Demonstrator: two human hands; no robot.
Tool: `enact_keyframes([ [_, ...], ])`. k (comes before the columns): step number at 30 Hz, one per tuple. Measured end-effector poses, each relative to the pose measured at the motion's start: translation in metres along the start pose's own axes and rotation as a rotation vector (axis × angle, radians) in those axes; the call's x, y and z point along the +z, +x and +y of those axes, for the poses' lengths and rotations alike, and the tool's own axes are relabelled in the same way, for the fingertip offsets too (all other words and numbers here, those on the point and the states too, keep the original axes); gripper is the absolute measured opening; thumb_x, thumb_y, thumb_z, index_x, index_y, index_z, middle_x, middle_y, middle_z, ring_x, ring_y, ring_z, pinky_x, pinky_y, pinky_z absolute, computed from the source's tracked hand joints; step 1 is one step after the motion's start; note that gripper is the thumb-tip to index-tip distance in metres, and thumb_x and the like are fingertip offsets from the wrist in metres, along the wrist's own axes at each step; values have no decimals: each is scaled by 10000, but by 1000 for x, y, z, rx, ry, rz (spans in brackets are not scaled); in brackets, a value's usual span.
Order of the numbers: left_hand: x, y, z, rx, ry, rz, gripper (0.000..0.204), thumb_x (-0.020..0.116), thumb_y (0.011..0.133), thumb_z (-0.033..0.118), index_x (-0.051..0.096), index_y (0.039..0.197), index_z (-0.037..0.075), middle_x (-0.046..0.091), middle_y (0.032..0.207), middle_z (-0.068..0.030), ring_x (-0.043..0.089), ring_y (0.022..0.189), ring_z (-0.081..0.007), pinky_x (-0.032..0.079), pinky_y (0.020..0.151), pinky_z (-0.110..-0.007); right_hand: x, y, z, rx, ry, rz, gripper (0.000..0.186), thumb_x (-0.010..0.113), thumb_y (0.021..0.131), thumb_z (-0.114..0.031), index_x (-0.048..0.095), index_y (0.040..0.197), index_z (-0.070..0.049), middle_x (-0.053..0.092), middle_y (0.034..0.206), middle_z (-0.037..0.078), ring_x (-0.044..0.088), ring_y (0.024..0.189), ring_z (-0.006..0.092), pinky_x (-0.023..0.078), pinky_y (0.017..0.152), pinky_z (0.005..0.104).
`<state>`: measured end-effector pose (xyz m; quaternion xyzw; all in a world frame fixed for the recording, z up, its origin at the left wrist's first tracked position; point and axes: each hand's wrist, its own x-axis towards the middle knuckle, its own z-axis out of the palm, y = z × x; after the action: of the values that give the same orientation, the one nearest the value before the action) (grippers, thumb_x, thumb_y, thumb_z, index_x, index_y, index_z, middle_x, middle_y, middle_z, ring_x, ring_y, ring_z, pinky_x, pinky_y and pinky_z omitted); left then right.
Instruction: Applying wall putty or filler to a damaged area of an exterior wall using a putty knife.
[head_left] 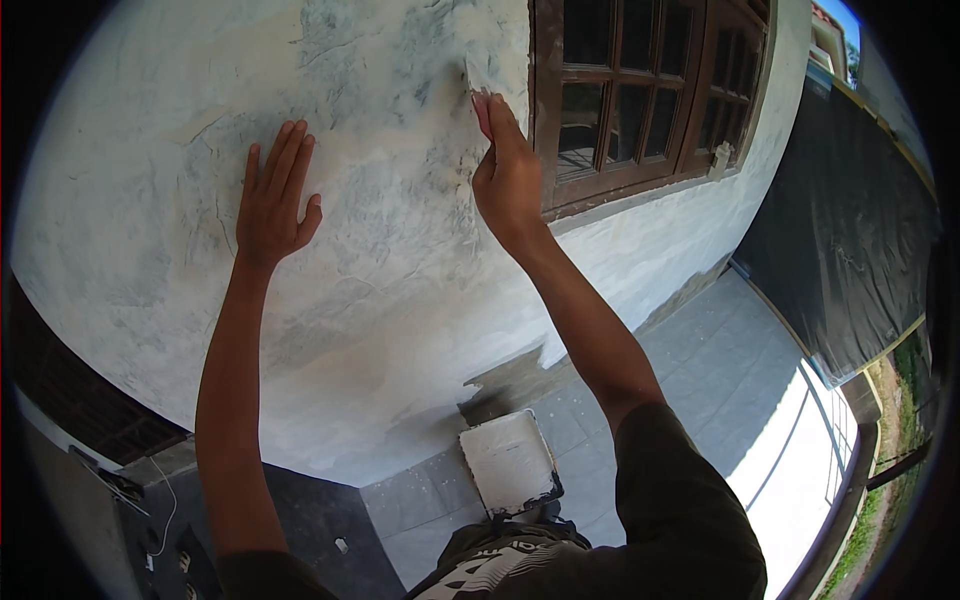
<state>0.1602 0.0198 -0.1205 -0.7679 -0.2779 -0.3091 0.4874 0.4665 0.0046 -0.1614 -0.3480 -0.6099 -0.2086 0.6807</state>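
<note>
Head view: the right hand [508, 172] is raised against the wall [380, 250], closed around the red handle of a scraper [477, 90]. The scraper sticks up out of the top of the fist; its pale blade lies flat on the plaster, just left of the brown window frame [545, 110]. The handle is mostly hidden inside the fingers, so only its upper end and the blade show.

The left hand [272, 195] is well to the left of the scraper and a little lower. It is empty, fingers spread and pointing up, the palm pressed flat on the wall. A broad stretch of grey-white, patchy plaster lies between the two hands.

The wall is rough and streaked, whiter toward its lower part and greyer around the scraper. To the right of the right hand the window [640, 90] has dark wooden bars and small panes, with a pale sill below it.

Down between the forearms, on the grey tiled floor [700, 370], sits a flat square tray [509, 462] coated white, close to the foot of the wall and far below both hands. A black sheet [850, 230] hangs along the right side, past the tiles. The person's dark sleeve [680, 500] fills the lower right.
</note>
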Motion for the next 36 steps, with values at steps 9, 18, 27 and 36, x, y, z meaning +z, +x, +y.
enact_keyframes([
  [9,0,0,1,2,-16,1,662,507,882,229,379,1498,25,327,1604,-105,279,1502,-252,163,1212,-530,19,-109,-23,-98,15,-438,616,522,803,152,439,1405,57,493,1411,277,510,1292,420,473,1050,439],
  [18,-2,-2,0,4,-13,-3,664,503,877,225,380,1500,29,327,1605,-106,280,1501,-253,164,1213,-529,-22,-24,-6,183,152,-24,430,511,909,124,568,1327,37,671,1193,235,684,1077,338,540,878,337],
  [27,-1,-4,-1,4,-3,-1,674,505,872,223,371,1504,31,329,1604,-107,284,1500,-255,163,1214,-531,53,-104,-40,-248,-87,-372,614,559,787,84,419,1382,143,416,1440,334,405,1367,466,377,1129,479],
  [36,-1,-2,-2,12,-30,9,676,499,863,224,382,1497,23,335,1601,-111,280,1502,-252,153,1217,-527,-70,-321,-91,709,269,-485,427,478,906,77,584,1314,10,694,1105,219,676,1055,356,526,922,389],
])
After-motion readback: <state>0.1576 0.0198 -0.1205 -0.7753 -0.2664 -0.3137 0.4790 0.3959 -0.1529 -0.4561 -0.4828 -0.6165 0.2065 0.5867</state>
